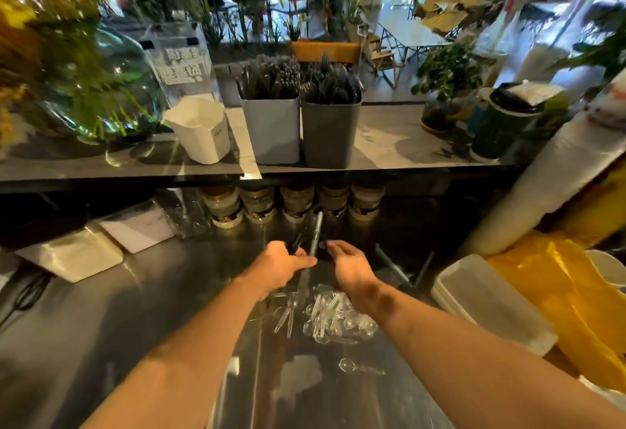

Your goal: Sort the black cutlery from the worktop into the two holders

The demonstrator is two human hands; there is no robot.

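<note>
Fingers (306, 261) of the left hand (281, 266) are curled round a small bundle of black cutlery (316, 230), whose long handles point away from the person toward the back of the desk. The fingers (333, 245) of the right hand (350, 267) are bent just beside the bundle, and whether they pinch a piece cannot be told through the blur. The steel desk (101, 327) carries the work. Above its far edge runs the upper shelf (406, 147), on which the light grey holder (272, 130) and the dark grey holder (330, 134) stand touching side by side, both already crowded with dark handles. A heap of clear spoons (327, 318) lies on the desk under the wrists, and two dark sticks (393, 264), probably more cutlery, lie right of the right hand. The step in hand appears to be gathering and squaring a bundle before lifting it to the shelf. It would go best if the right hand aligns the handles so that all ends face one way and one kind is held at a time (the blur hides which kind goes in which holder). The bundle should then be lifted clear of the shelf edge and lowered upright into a gap. The clear spoons should stay out of the grip.
</note>
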